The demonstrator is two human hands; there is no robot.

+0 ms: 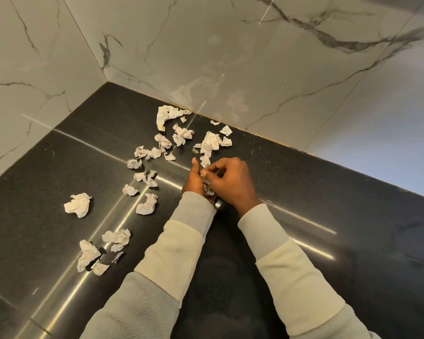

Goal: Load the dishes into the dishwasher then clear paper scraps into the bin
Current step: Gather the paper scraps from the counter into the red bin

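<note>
Closed on paper, both of them: the left hand stands on its edge with the thumb up, cupped round a small wad of crumpled scraps. The right hand comes in from the other side, its fingertips pinching the top of the same wad. So each grip has paper in it. The two hands touch, low over the black worktop near its middle. How the left fingers lie behind the right hand I can't quite make out. Pale ribbed sleeves cover both arms to the wrist.

The other paper scraps lie loose on the worktop, to the left of the hands and beyond them. One bunch sits just past the fingers, near the marble wall. A longer torn piece lies right at the wall's foot. Smaller balls trail down and leftwards from there — one bigger crumpled ball sits on its own, well off to the left. A last cluster lies nearest the front, out beyond the left sleeve. Bright streaks of light cross the polished surface.
</note>
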